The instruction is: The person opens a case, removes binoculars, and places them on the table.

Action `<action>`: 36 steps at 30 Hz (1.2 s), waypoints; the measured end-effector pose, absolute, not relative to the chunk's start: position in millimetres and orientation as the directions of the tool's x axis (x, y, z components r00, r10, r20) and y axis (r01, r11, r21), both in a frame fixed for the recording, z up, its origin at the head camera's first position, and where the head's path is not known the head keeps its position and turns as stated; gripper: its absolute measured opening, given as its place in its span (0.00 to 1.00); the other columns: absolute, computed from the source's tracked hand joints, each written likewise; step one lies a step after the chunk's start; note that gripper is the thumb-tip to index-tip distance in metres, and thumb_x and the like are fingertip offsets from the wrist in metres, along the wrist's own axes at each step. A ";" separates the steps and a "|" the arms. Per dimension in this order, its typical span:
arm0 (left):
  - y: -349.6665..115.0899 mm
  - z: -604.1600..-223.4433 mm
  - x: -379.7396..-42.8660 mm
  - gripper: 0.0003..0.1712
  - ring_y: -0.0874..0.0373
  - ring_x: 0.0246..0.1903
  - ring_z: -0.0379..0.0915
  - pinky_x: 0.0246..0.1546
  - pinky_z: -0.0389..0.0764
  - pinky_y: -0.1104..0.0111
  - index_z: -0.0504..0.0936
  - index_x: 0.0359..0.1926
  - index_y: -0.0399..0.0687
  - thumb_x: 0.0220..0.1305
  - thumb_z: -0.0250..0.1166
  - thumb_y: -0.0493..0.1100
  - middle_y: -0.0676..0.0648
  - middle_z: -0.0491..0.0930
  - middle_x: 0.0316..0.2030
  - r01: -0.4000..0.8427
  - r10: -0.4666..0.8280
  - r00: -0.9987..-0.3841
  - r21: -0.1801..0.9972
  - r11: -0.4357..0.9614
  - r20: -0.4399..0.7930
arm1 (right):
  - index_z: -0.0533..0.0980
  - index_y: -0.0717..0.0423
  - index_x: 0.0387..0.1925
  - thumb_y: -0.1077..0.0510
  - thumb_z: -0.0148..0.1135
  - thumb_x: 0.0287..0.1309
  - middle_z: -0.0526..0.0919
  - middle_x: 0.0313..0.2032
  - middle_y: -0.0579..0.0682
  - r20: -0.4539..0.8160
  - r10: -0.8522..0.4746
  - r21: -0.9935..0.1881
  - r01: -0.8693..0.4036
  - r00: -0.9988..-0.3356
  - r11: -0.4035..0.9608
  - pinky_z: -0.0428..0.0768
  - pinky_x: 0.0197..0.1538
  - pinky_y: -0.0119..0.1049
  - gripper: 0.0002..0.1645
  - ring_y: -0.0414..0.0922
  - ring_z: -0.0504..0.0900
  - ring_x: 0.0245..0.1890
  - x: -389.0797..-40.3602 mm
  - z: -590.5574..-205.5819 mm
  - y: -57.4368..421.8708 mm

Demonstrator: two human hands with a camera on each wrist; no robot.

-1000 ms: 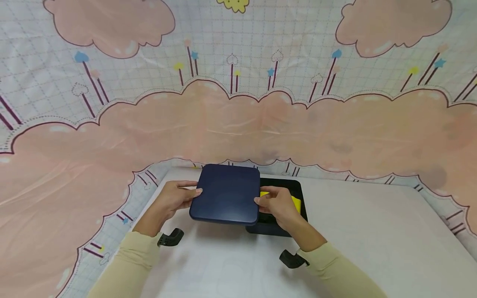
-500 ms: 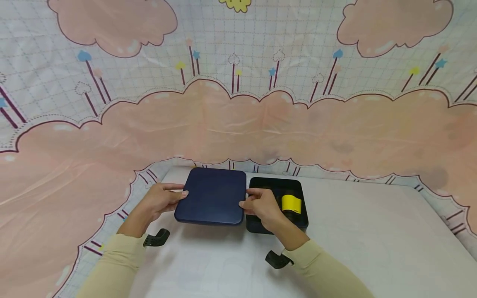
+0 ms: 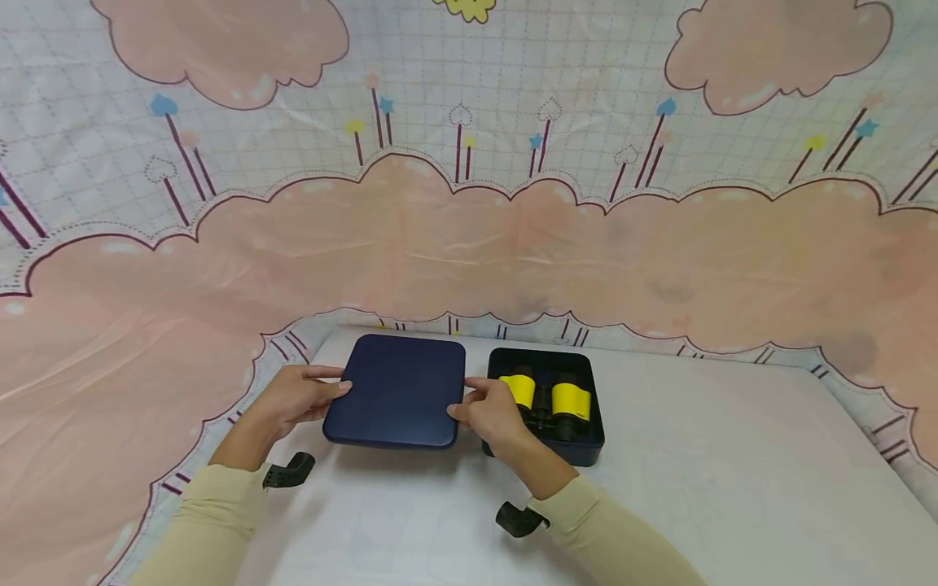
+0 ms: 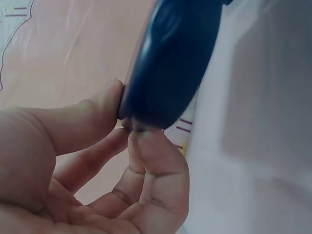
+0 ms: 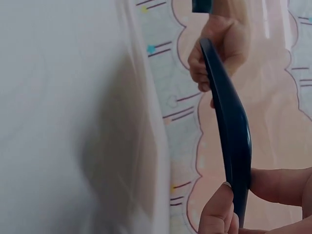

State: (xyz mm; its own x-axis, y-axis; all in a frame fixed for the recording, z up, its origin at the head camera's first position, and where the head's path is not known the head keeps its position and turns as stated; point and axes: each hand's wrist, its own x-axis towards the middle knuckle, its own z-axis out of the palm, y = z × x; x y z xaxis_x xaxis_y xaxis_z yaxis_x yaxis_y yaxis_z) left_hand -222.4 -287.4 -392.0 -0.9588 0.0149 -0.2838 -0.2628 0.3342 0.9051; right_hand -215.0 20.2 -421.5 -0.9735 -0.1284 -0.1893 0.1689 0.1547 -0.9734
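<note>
A dark blue square lid (image 3: 396, 392) is held up over the white table by both hands. The left hand (image 3: 293, 399) pinches its left edge; in the left wrist view the thumb lies on one face of the lid (image 4: 170, 63) and the fingers on the other. On the opposite edge, the right hand (image 3: 498, 413) pinches the lid (image 5: 230, 122) between thumb and fingers. Just right of the lid stands a dark box (image 3: 595, 423) without a cover. Inside it lie black and yellow binoculars (image 3: 571, 402), partly hidden by the right hand.
The white table (image 3: 718, 464) runs out to the right of the box and toward the front. Behind and left of it hangs a cloth (image 3: 469, 244) printed with clouds. Black wrist-worn devices (image 3: 522, 519) sit at both cuffs.
Both hands have moved left with the lid and slightly lower, away from the box. The binoculars, mostly covered before, now show both yellow barrels.
</note>
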 end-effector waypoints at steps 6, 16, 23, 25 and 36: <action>-300.0 -391.2 -220.0 0.37 0.66 0.27 0.80 0.33 0.84 0.72 0.68 0.73 0.28 0.71 0.69 0.42 0.59 0.86 0.28 -0.268 0.022 -0.955 0.895 0.356 -0.295 | 0.70 0.65 0.72 0.69 0.74 0.56 0.76 0.38 0.52 -0.194 -0.134 -0.969 0.169 -0.972 0.179 0.85 0.40 0.31 0.42 0.45 0.78 0.34 -211.2 -423.3 7.2; -311.8 -394.9 -216.4 0.37 0.66 0.31 0.80 0.36 0.84 0.71 0.66 0.73 0.25 0.72 0.68 0.41 0.58 0.85 0.34 -0.254 0.031 -0.955 0.867 0.429 -0.295 | 0.69 0.66 0.72 0.71 0.75 0.51 0.74 0.34 0.50 -0.151 -0.150 -0.968 0.116 -0.977 0.224 0.74 0.32 0.29 0.46 0.43 0.74 0.31 -208.0 -429.4 -10.4; -318.0 -402.2 -220.4 0.37 0.62 0.33 0.79 0.37 0.84 0.71 0.67 0.73 0.26 0.71 0.69 0.41 0.53 0.83 0.37 -0.239 0.030 -0.958 0.849 0.472 -0.286 | 0.68 0.68 0.72 0.71 0.76 0.51 0.72 0.33 0.49 -0.134 -0.154 -0.957 0.088 -0.979 0.275 0.69 0.32 0.31 0.46 0.44 0.71 0.32 -208.7 -435.4 -17.5; -319.8 -405.1 -221.3 0.38 0.62 0.33 0.78 0.37 0.84 0.71 0.66 0.73 0.26 0.71 0.69 0.41 0.53 0.83 0.38 -0.229 0.043 -0.958 0.848 0.477 -0.283 | 0.68 0.68 0.73 0.71 0.76 0.51 0.71 0.33 0.49 -0.146 -0.149 -0.954 0.099 -0.978 0.282 0.68 0.32 0.32 0.47 0.44 0.70 0.32 -208.0 -436.4 -19.2; -327.8 -414.9 -223.4 0.38 0.62 0.33 0.79 0.38 0.84 0.71 0.66 0.73 0.25 0.71 0.69 0.41 0.54 0.84 0.38 -0.220 0.083 -0.953 0.857 0.466 -0.290 | 0.70 0.67 0.71 0.71 0.76 0.50 0.69 0.32 0.47 -0.143 -0.145 -0.948 0.093 -0.979 0.305 0.67 0.31 0.31 0.45 0.44 0.69 0.30 -207.2 -446.1 -28.0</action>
